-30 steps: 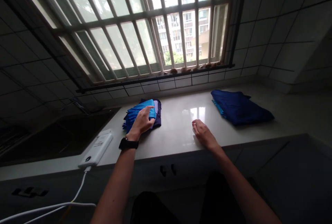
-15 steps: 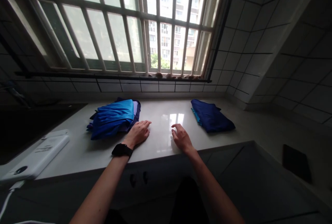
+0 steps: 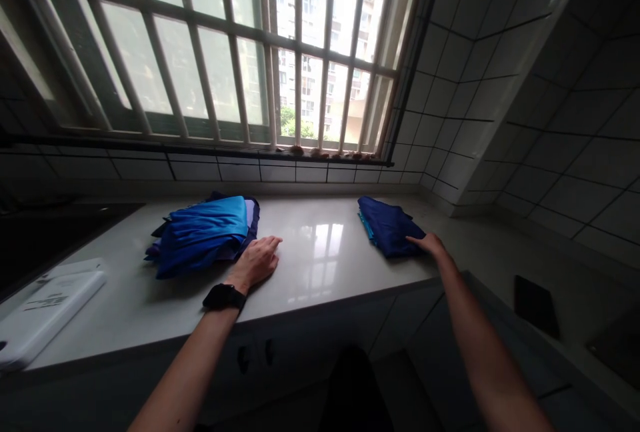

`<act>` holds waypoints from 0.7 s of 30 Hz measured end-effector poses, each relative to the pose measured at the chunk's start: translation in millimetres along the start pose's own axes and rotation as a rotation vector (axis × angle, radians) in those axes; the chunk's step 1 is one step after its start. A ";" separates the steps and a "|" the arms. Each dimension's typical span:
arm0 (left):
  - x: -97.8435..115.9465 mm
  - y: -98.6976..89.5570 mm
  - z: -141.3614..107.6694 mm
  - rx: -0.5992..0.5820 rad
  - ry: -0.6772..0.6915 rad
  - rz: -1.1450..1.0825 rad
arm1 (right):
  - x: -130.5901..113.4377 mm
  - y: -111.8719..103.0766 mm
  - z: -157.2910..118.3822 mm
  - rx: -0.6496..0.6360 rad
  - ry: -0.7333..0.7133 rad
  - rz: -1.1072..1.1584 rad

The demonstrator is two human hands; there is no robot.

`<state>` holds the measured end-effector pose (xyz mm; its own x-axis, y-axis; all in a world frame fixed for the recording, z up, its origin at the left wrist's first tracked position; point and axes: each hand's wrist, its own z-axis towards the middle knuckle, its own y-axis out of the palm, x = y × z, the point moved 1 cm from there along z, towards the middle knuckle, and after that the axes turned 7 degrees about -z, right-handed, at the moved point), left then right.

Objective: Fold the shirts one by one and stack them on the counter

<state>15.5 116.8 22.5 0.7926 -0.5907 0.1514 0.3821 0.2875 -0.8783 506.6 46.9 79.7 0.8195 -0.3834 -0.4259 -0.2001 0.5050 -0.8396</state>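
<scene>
My left hand (image 3: 257,261), with a dark watch (image 3: 223,297) on the wrist, rests on the white countertop (image 3: 293,215) with its fingers extended. It lies against or close to the right edge of a pile of folded clothes (image 3: 200,235), bright blue on top with lilac and dark navy layers beneath. My right hand (image 3: 429,244) is at the front right corner of a folded navy garment (image 3: 393,225). One outstretched digit lies on that cloth; the other fingers are mostly hidden. A turquoise edge shows along the garment's left side.
A white power bank (image 3: 55,315) lies at the counter's left, beside a dark sink or recess (image 3: 60,229). A flat black rectangular object (image 3: 537,305) is on the right-hand counter. Behind stand a tiled wall (image 3: 340,173) and a barred window (image 3: 235,32).
My right hand has moved right, from the middle of the counter to the navy garment's corner. My left hand stays beside the clothes pile. The view has turned slightly right.
</scene>
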 end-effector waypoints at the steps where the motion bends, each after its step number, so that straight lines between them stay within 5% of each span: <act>1: -0.1 -0.1 0.1 0.003 -0.005 -0.008 | -1.8 0.3 2.6 -0.026 -0.016 -0.007; 4: -0.6 -0.4 0.1 0.007 -0.015 -0.029 | -21.7 -4.1 16.3 -0.031 -0.099 -0.035; 8: -1.4 0.0 -0.2 -0.003 -0.018 -0.010 | -75.1 -24.8 25.2 0.223 -0.398 0.001; 14: -2.9 1.6 -2.1 0.022 -0.002 -0.024 | -157.2 -57.0 -6.7 0.490 -0.803 0.202; 18: -0.8 -2.1 -4.9 0.046 0.066 -0.108 | -185.9 -58.1 -28.0 0.486 -0.878 0.333; 21: 2.4 -6.9 -6.0 0.072 0.077 -0.148 | -197.0 -46.1 -40.2 0.329 -1.009 0.362</act>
<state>11.9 108.9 26.3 0.6875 -0.6858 0.2388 0.5268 0.2445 -0.8141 332.8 68.0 188.8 0.8313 0.5549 -0.0333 -0.4860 0.6964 -0.5281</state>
